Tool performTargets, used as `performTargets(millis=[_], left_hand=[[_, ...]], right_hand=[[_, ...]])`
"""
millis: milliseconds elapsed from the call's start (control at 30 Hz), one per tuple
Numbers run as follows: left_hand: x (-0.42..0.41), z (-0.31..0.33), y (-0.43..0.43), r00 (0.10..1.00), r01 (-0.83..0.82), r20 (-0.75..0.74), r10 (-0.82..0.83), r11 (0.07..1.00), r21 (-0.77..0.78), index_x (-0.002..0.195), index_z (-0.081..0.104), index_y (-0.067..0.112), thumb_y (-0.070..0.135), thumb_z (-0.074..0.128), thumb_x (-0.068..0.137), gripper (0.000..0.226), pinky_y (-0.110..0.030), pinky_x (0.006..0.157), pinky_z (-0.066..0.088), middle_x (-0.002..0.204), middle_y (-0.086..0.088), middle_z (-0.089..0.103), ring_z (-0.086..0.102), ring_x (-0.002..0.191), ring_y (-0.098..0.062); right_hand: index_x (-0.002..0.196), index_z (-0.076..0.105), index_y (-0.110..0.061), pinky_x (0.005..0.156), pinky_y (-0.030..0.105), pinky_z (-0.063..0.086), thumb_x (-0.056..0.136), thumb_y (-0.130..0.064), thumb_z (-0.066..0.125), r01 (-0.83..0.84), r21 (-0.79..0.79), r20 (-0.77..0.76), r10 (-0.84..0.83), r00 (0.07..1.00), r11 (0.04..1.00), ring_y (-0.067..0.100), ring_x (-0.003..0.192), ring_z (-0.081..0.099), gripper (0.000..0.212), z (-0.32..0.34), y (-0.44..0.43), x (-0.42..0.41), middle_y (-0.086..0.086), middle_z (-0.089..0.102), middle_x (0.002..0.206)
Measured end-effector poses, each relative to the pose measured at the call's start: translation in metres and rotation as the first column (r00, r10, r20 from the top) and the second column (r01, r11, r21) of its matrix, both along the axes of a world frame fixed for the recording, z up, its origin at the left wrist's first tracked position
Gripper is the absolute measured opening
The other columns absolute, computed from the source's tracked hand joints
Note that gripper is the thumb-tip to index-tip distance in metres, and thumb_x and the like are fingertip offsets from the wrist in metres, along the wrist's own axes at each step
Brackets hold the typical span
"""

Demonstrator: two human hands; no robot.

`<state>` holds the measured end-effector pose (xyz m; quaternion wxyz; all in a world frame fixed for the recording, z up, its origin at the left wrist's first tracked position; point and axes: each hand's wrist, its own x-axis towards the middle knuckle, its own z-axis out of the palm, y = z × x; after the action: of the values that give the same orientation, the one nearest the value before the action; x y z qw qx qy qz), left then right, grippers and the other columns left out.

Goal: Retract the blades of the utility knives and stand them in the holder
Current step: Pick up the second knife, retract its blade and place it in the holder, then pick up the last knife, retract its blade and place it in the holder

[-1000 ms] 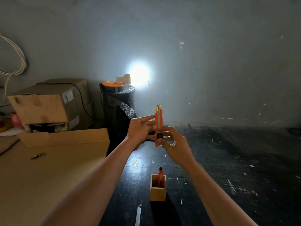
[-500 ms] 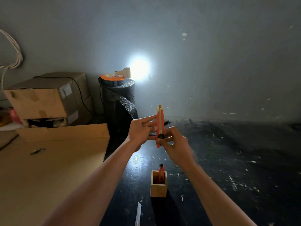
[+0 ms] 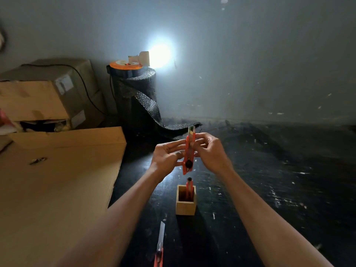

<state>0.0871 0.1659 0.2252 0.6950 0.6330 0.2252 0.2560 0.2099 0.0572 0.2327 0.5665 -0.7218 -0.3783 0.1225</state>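
Note:
Both hands hold an orange utility knife [image 3: 188, 151] upright above the dark table, its metal tip pointing up and its black wheel at the lower end. My left hand [image 3: 165, 157] grips its lower left side, and my right hand [image 3: 210, 151] pinches its upper part. Below stands a small wooden holder [image 3: 185, 206] with another orange knife [image 3: 189, 187] upright inside. A third orange knife [image 3: 159, 245] lies flat near the bottom edge with its blade out.
A large flat cardboard sheet [image 3: 57, 189] covers the left. Behind it are stacked cardboard boxes [image 3: 44, 97] and a black roll of bubble wrap [image 3: 136, 97] with a lamp [image 3: 144, 58] on top. A small metal clip [image 3: 37, 160] lies on the cardboard.
The held knife has come down closer to the holder. My right hand moved from the knife's lower end to its upper part. The third knife came into view.

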Motion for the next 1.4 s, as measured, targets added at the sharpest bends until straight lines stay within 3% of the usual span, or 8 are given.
performTargets(millis=[200, 367, 467, 600, 800, 967, 1233, 1400], left_hand=[[-0.002, -0.076, 0.009, 0.919, -0.092, -0.343, 0.192, 0.953, 0.289, 0.131, 0.068, 0.009, 0.002, 0.076, 0.088, 0.044, -0.04, 0.091, 0.063, 0.126, -0.012, 0.074, 0.074, 0.107, -0.021], [-0.009, -0.128, -0.001, 0.824, 0.037, -0.555, 0.114, 0.967, 0.253, 0.146, 0.055, 0.009, 0.009, 0.088, 0.077, 0.076, -0.035, 0.101, 0.053, 0.141, -0.011, 0.064, 0.064, 0.125, -0.026], [-0.01, -0.152, -0.009, 0.774, 0.067, -0.626, 0.099, 0.969, 0.237, 0.149, 0.052, 0.012, 0.012, 0.091, 0.073, 0.085, -0.036, 0.105, 0.051, 0.146, -0.008, 0.061, 0.062, 0.128, -0.024], [-0.008, -0.17, -0.017, 0.77, 0.05, -0.627, 0.116, 0.969, 0.241, 0.145, 0.058, 0.017, 0.016, 0.09, 0.074, 0.078, -0.036, 0.1, 0.056, 0.138, -0.003, 0.068, 0.067, 0.117, -0.018], [-0.011, -0.184, -0.025, 0.794, -0.028, -0.585, 0.163, 0.972, 0.233, 0.136, 0.067, 0.018, 0.005, 0.082, 0.082, 0.057, -0.021, 0.089, 0.053, 0.126, -0.002, 0.075, 0.068, 0.1, -0.007], [-0.012, -0.189, -0.027, 0.801, -0.067, -0.567, 0.193, 0.97, 0.235, 0.133, 0.07, 0.018, 0.006, 0.081, 0.083, 0.053, -0.028, 0.099, 0.056, 0.124, -0.003, 0.076, 0.071, 0.109, -0.011], [-0.022, -0.183, -0.027, 0.796, -0.078, -0.567, 0.212, 0.965, 0.252, 0.139, 0.063, 0.011, 0.011, 0.083, 0.085, 0.058, -0.03, 0.101, 0.052, 0.135, -0.006, 0.07, 0.068, 0.12, -0.019], [-0.055, -0.178, -0.028, 0.789, -0.062, -0.567, 0.237, 0.949, 0.31, 0.139, 0.063, 0.011, 0.013, 0.083, 0.085, 0.057, -0.038, 0.101, 0.057, 0.133, -0.008, 0.07, 0.069, 0.117, -0.021]], right_hand=[[0.107, 0.064, -0.019, 0.074, 0.043, 0.062, 0.089, -0.018, 0.071, 0.046, -0.153, 0.045, -0.039, 0.998, 0.987, 0.017, 0.081, 0.072, 0.019, -0.053, 0.01, 0.015, 0.001, 0.072, 0.09], [0.108, 0.064, -0.02, 0.055, 0.019, 0.05, 0.094, -0.021, 0.065, 0.006, -0.31, 0.098, 0.026, 0.995, 0.951, 0.017, 0.079, 0.07, 0.014, -0.097, 0.015, 0.012, 0.001, 0.071, 0.092], [0.108, 0.065, -0.019, 0.055, 0.019, 0.048, 0.096, -0.024, 0.062, -0.002, -0.387, 0.119, 0.052, 0.992, 0.922, 0.017, 0.08, 0.068, 0.013, -0.122, 0.016, 0.01, 0.002, 0.072, 0.097], [0.105, 0.069, -0.018, 0.075, 0.039, 0.059, 0.093, -0.021, 0.064, -0.001, -0.477, 0.108, 0.059, 0.992, 0.879, 0.023, 0.089, 0.07, 0.013, -0.147, 0.017, 0.007, 0.005, 0.074, 0.101], [0.099, 0.07, -0.017, 0.073, 0.037, 0.056, 0.092, -0.017, 0.063, 0.028, -0.524, 0.127, 0.046, 0.991, 0.851, 0.028, 0.088, 0.069, 0.011, -0.165, 0.022, 0.0, 0.009, 0.075, 0.097], [0.098, 0.072, -0.017, 0.074, 0.036, 0.055, 0.093, -0.02, 0.062, 0.054, -0.523, 0.1, -0.002, 0.995, 0.851, 0.029, 0.089, 0.069, 0.011, -0.172, 0.02, -0.006, 0.011, 0.076, 0.097], [0.117, 0.066, -0.013, 0.079, 0.039, 0.059, 0.093, -0.02, 0.065, 0.104, -0.455, 0.186, -0.02, 0.982, 0.885, 0.026, 0.096, 0.069, 0.025, -0.151, 0.007, -0.016, 0.009, 0.073, 0.107], [0.111, 0.067, -0.015, 0.077, 0.042, 0.061, 0.092, -0.022, 0.067, 0.099, -0.439, 0.215, -0.003, 0.977, 0.893, 0.022, 0.091, 0.07, 0.02, -0.146, -0.006, -0.042, 0.005, 0.074, 0.102]])
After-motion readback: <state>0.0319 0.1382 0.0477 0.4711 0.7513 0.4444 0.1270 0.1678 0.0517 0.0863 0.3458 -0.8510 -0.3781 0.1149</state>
